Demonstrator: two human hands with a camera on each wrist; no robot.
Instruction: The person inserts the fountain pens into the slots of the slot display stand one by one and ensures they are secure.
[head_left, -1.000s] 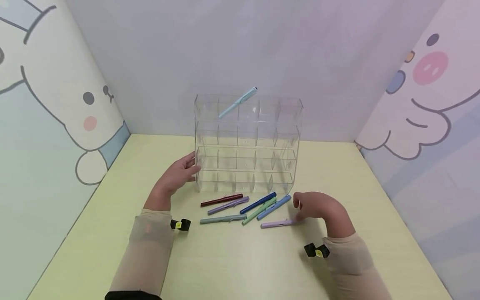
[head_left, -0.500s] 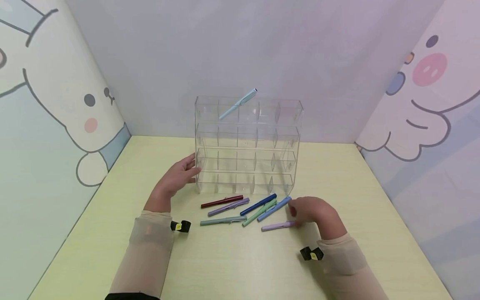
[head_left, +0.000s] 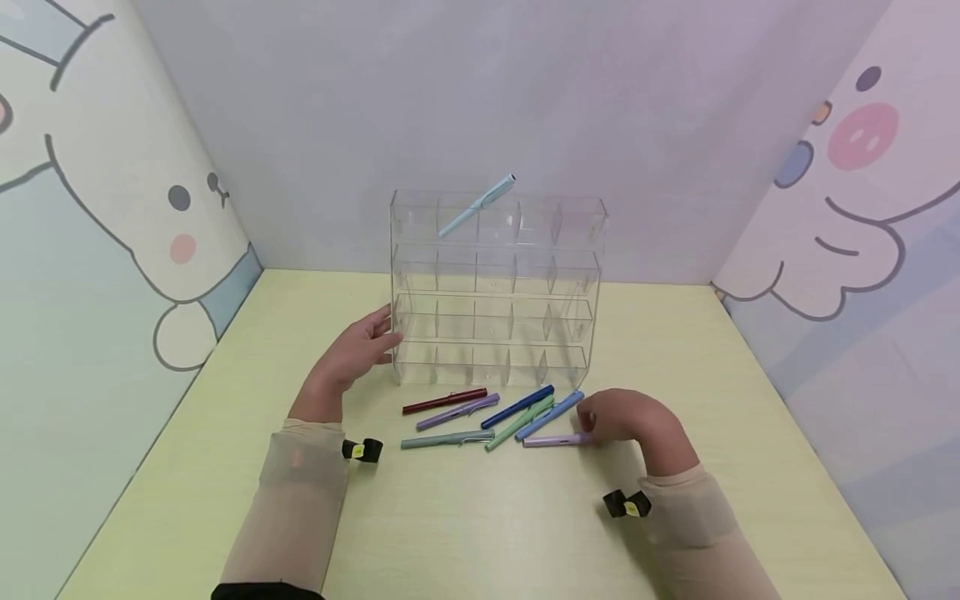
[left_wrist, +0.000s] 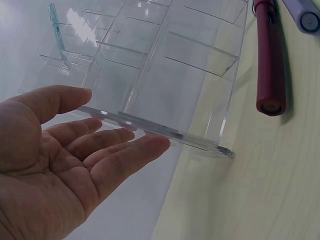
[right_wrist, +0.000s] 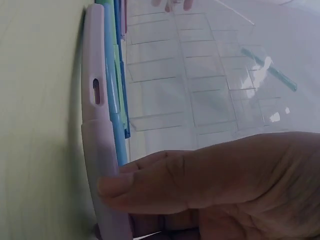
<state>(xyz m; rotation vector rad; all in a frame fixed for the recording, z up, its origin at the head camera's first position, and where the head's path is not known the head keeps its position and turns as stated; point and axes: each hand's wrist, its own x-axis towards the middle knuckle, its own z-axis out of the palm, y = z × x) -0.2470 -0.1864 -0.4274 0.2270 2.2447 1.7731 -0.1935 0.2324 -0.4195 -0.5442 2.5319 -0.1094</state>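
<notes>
My right hand (head_left: pixel 626 417) pinches a pale lilac pen (head_left: pixel 553 441) between thumb and fingers, near the pen's right end. In the right wrist view the thumb lies across the lilac pen (right_wrist: pixel 97 130); the other fingertips are partly hidden behind it. A clear acrylic rack (head_left: pixel 491 327) with rows of compartments stands upright behind the pens. At its left side, my left hand (head_left: pixel 356 350) rests with fingers extended along the outer panel and thumb by the front edge. A light blue pen (head_left: pixel 477 205) lies slanted across the top row of the rack.
In front of the rack lie several pens: dark red (head_left: pixel 445 401), purple (head_left: pixel 457 412), grey-green (head_left: pixel 447 439), dark blue (head_left: pixel 517 407), light green (head_left: pixel 521 422) and blue (head_left: pixel 550 415). The light green one touches or overlaps its neighbours. A pale wall (head_left: pixel 480 100) rises behind the table.
My right hand has shifted left along the lilac pen, now gripping it. That pen's left end has moved slightly away from me. My left hand and the rack stay put.
</notes>
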